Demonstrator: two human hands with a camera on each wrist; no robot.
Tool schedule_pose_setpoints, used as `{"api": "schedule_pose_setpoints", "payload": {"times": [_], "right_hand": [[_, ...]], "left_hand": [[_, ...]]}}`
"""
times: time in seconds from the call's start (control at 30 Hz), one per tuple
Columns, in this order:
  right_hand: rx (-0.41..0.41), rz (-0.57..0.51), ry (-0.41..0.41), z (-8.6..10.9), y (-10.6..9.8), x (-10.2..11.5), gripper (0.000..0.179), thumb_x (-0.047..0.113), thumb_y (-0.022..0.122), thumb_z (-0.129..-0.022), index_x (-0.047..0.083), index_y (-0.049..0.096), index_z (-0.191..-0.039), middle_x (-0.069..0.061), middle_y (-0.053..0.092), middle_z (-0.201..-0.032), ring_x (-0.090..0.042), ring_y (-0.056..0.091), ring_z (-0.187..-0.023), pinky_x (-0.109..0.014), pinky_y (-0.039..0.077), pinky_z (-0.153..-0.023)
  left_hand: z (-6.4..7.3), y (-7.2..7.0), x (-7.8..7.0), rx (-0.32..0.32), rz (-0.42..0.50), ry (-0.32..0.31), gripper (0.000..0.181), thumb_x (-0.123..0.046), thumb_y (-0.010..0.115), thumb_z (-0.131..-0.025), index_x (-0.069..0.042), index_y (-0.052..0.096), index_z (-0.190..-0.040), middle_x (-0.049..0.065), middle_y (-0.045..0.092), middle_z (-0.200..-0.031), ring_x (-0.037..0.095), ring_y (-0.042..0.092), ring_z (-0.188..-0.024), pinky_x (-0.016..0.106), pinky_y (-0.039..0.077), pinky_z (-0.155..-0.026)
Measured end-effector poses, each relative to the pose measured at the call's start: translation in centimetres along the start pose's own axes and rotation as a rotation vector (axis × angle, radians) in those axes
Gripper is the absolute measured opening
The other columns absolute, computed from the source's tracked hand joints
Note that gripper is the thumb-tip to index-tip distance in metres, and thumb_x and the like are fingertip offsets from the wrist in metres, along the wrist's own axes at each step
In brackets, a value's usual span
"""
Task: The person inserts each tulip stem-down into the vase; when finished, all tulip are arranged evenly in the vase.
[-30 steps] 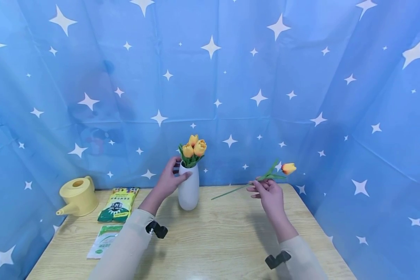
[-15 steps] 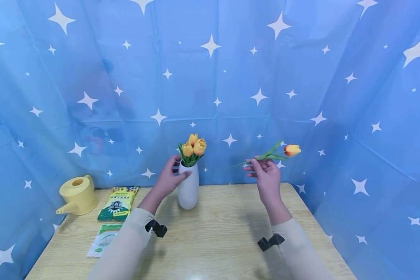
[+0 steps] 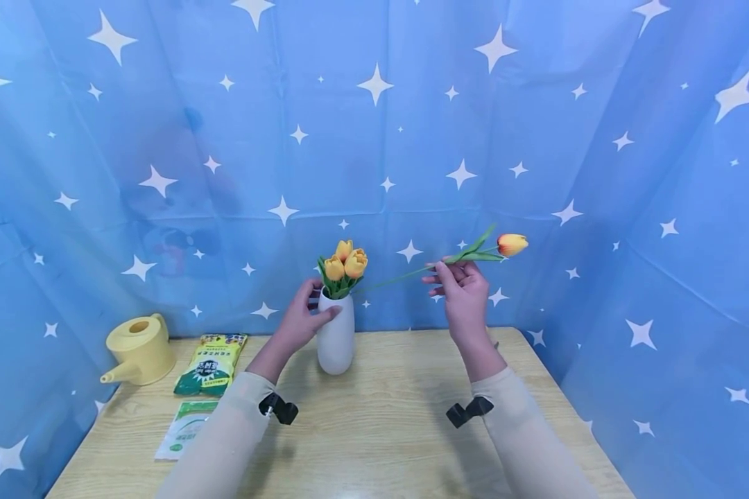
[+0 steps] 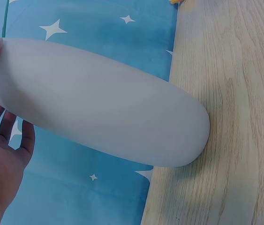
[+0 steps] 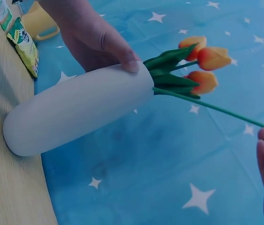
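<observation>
At far middle of the table point(image 3: 381, 423): white vase point(image 3: 336, 339), left hand point(image 3: 301, 319) gripping its top — three tulips point(image 3: 355, 264) already in. To its right: fourth tulip point(image 3: 512, 244), stem point(image 5: 216, 108) pinched in right hand point(image 3: 466, 299), tip at vase mouth — seemingly not yet seated.

I hold a smooth, matte white, rounded vase point(image 3: 337, 339) near its mouth, standing upright. Three yellow-orange tulips with green leaves point(image 3: 354, 263) bunch inside it, blooms above the rim. I pinch a single red-and-yellow tulip point(image 3: 512, 244), slanted, bloom away, the tip of its long green stem at the rim.
</observation>
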State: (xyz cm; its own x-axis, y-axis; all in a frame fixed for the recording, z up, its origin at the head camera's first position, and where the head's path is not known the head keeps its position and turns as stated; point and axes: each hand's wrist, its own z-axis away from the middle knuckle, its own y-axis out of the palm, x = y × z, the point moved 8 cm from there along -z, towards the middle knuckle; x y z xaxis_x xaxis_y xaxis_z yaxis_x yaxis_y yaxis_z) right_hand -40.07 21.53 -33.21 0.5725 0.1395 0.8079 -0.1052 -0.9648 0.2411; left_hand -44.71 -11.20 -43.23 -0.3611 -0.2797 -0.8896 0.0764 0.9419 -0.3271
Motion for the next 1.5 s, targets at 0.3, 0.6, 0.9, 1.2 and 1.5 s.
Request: {"api": "schedule_pose_setpoints", "payload": {"times": [0.3, 0.6, 0.9, 1.2, 1.5], "right_hand": [[0.031, 0.043, -0.020, -0.5, 1.1, 0.5, 0.021, 0.010, 0.075, -0.107, -0.004, 0.066, -0.119, -0.010, 0.082, -0.105, -0.016, 0.080, -0.080, -0.030, 0.063, -0.063], [0.118, 0.170, -0.147, -1.4, 4.2, 2.6, 0.024, 0.012, 0.076, -0.107, -0.007, 0.067, -0.119, -0.020, 0.078, -0.101, -0.016, 0.074, -0.073, -0.028, 0.060, -0.059], [0.138, 0.192, -0.156, -1.9, 5.7, 2.7, 0.021, 0.012, 0.073, -0.109, -0.005, 0.067, -0.119, -0.021, 0.076, -0.101, -0.017, 0.071, -0.071, -0.029, 0.059, -0.058], [0.177, 0.239, -0.178, -2.1, 7.1, 2.8, 0.016, 0.010, 0.071, -0.110, -0.001, 0.067, -0.121, -0.023, 0.074, -0.100, -0.019, 0.065, -0.069, -0.024, 0.054, -0.055], [0.235, 0.288, -0.239, -1.8, 8.7, 3.4, 0.014, 0.010, 0.067, -0.112, 0.001, 0.066, -0.123, -0.015, 0.073, -0.097, -0.042, 0.063, -0.071, -0.026, 0.053, -0.054]], "left_hand": [[0.0, 0.1, 0.1, 0.006, -0.004, 0.000, 0.063, -0.038, 0.082, -0.102, -0.017, 0.051, -0.152, 0.011, 0.057, -0.146, 0.037, 0.057, -0.134, 0.059, 0.055, -0.108], [-0.1, 0.1, 0.3, 0.004, -0.001, -0.010, 0.064, -0.039, 0.083, -0.101, -0.017, 0.051, -0.152, 0.012, 0.057, -0.147, 0.037, 0.057, -0.135, 0.059, 0.055, -0.108], [-0.1, 0.1, 0.2, 0.006, 0.004, -0.010, 0.064, -0.039, 0.083, -0.101, -0.017, 0.051, -0.152, 0.012, 0.056, -0.148, 0.038, 0.055, -0.138, 0.061, 0.052, -0.112], [0.0, 0.1, -0.1, 0.008, 0.000, 0.005, 0.062, -0.037, 0.082, -0.102, -0.017, 0.051, -0.151, 0.012, 0.056, -0.147, 0.039, 0.056, -0.136, 0.060, 0.055, -0.107], [0.1, 0.0, 0.0, 0.008, -0.007, 0.010, 0.063, -0.039, 0.082, -0.101, -0.016, 0.051, -0.151, 0.012, 0.056, -0.147, 0.038, 0.056, -0.136, 0.060, 0.055, -0.107]]}}
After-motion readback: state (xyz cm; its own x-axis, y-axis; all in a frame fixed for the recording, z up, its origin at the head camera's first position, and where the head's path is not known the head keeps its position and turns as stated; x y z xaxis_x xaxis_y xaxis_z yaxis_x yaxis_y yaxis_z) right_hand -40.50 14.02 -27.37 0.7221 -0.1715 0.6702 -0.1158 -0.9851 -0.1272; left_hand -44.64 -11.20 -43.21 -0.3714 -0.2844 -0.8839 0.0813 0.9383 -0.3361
